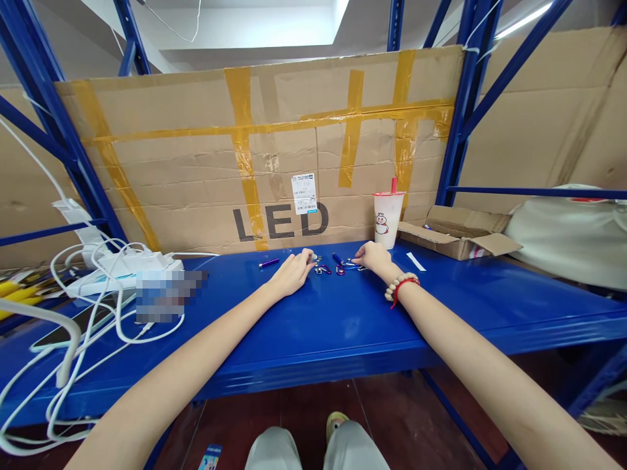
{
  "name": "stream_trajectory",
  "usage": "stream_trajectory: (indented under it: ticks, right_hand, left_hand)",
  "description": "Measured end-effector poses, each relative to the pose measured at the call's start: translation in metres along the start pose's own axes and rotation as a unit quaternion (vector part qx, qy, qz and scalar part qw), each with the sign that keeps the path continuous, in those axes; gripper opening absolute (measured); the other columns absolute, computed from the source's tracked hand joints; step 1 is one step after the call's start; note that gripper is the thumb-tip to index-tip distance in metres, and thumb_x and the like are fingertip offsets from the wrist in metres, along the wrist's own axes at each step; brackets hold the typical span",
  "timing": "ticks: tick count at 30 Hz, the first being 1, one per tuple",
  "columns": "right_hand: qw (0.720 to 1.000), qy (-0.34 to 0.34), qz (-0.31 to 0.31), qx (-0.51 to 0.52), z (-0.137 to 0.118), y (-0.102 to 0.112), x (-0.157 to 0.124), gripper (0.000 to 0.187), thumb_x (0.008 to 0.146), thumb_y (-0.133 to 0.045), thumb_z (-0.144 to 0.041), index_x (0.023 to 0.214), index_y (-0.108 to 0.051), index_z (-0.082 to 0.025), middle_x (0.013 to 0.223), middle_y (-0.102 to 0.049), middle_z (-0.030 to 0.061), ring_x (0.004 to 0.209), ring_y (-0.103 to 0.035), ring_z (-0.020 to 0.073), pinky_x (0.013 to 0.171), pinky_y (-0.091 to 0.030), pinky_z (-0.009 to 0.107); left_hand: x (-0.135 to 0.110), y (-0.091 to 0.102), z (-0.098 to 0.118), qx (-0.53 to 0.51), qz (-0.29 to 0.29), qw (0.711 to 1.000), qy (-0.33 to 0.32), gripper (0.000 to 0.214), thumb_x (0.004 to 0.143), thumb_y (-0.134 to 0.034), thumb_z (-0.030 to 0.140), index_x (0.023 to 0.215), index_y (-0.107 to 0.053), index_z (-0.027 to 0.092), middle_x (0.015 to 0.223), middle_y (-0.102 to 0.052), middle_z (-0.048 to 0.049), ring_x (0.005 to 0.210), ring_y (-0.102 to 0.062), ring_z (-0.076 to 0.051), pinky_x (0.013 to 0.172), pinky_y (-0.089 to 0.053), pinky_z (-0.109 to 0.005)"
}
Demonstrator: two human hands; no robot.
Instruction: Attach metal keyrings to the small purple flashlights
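Note:
My left hand (292,273) is at the far part of the blue shelf, its fingertips closed at small silvery metal pieces; what they pinch is too small to name. My right hand (375,257), with a bead bracelet and a red cord at the wrist, has its fingers together over more small metal parts, also too small to make out. Between the hands lie a dark blue tube (337,258), a red-and-blue clip (339,269) and another small clip (323,268). A purple tube (269,263) rests left of my left hand.
A white cup with a red straw (388,219) stands behind my right hand. To the right are a white strip (416,262) and an open cardboard box (458,234). White cables and a power strip (132,261) crowd the left. A taped cardboard sheet (196,183) closes the back.

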State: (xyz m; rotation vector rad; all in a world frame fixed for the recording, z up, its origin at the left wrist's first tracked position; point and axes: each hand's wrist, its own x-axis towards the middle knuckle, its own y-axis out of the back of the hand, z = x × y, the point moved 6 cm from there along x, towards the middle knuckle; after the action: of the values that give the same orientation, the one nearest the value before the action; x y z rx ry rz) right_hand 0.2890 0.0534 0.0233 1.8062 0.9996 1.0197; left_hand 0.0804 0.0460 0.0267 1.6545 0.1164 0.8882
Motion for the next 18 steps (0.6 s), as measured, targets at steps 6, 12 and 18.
stream_trajectory:
  ticks: [6,12,18]
  right_hand:
    - [1.0,-0.002,-0.003,0.005,0.0009,-0.0019,0.0008,0.024,0.068,-0.07,-0.032,0.087,-0.072,-0.019,0.091,-0.069,0.0105,0.086,-0.064,0.0206,0.066,-0.048,0.024]
    - [1.0,0.007,0.001,0.019,0.0004,-0.003,0.0018,0.022,0.066,-0.071,-0.031,0.085,-0.072,-0.02,0.088,-0.07,0.0079,0.083,-0.064,0.0183,0.064,-0.047,0.022]
    - [1.0,0.009,0.006,0.007,-0.002,0.0023,-0.0036,0.021,0.066,-0.071,-0.034,0.078,-0.073,-0.017,0.082,-0.07,0.0112,0.078,-0.064,0.0208,0.062,-0.047,0.025]
  left_hand:
    - [0.0002,0.0008,0.0018,0.007,-0.007,1.0,0.001,0.01,0.093,-0.028,0.025,0.099,-0.034,0.018,0.088,-0.058,-0.0055,0.074,-0.055,-0.019,0.073,-0.037,-0.032]
    - [0.0005,-0.0008,0.001,0.012,-0.011,1.0,0.0,0.011,0.093,-0.029,0.025,0.101,-0.035,0.018,0.089,-0.059,-0.0056,0.077,-0.056,-0.02,0.075,-0.038,-0.032]
    - [0.0014,-0.0023,0.0002,0.006,-0.013,1.0,-0.005,0.011,0.093,-0.029,0.026,0.099,-0.036,0.019,0.091,-0.059,-0.0057,0.082,-0.057,-0.02,0.076,-0.038,-0.032]
